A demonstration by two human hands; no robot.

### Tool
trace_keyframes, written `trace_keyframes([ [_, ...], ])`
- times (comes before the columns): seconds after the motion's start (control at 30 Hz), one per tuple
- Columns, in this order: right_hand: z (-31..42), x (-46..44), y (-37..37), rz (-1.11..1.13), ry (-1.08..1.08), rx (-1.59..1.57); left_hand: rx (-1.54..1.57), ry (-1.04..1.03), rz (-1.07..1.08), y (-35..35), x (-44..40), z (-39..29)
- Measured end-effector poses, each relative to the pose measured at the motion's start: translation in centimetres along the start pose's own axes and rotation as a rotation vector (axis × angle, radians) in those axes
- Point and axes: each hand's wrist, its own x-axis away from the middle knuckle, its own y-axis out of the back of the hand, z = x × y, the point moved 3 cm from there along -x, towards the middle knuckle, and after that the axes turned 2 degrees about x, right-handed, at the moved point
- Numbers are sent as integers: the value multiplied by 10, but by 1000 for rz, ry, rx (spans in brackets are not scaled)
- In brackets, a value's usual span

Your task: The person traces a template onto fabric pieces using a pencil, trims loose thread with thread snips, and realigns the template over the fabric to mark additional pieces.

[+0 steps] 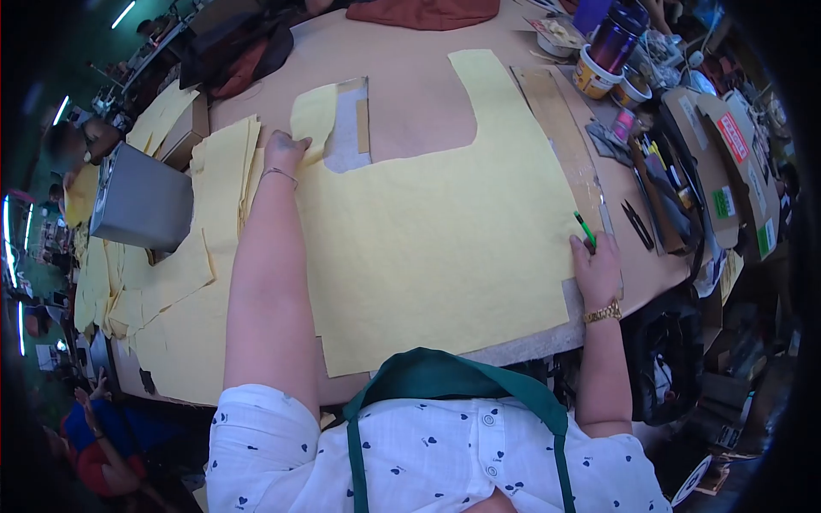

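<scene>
A large pale yellow cloth piece (436,248) with a deep U-shaped cutout lies in front of me. Its upper left arm is partly folded back. Grey board (351,128) shows from under the cloth at the cutout and along the lower edge. My left hand (286,154) pinches the cloth's left edge near the fold. At the right edge, my right hand (596,263) grips a green pen (585,227), its tip end pointing up and away from me. To the left of my left arm are stacked yellow cloth pieces (218,184).
A grey metal block (141,197) sits on the yellow stack. Black scissors or tweezers (637,226) lie at right, near a tool pouch (663,184), tubs (596,73) and a dark tumbler (617,38). Dark red cloth (423,12) lies at the far edge. Other people are at left.
</scene>
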Motion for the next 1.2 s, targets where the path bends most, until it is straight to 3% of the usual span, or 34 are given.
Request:
trace_keyframes([
  [0.13, 1, 0, 1, 23, -28, 6, 24, -43, -14, -10, -22, 8],
  [0.23, 3, -2, 0, 23, -33, -8, 253, -144, -423, -5, -24, 16],
  [0.33, 5, 0, 1, 24, -35, 0, 238, -92, -520, 2, 2, 8],
  [0.43, 4, -2, -1, 8, -6, 13, 173, -269, -562, -1, 42, 7],
  [0.57, -1, 1, -1, -16, 27, 9, 35, -321, -329, 8, 144, 2],
  [0.77, -2, 2, 0, -62, 25, -15, 4, -79, -193, 30, 261, 23],
  [0.9, 2, 2, 3, 14, 37, 23, 7, -110, -242, 31, 275, 41],
  [1.1, 2, 13, 9, 172, 36, -157, 306, 45, -121, 31, 264, 45],
  [1.2, -9, 10, 18, 145, -82, -226, 187, -12, -253, 36, 254, 65],
])
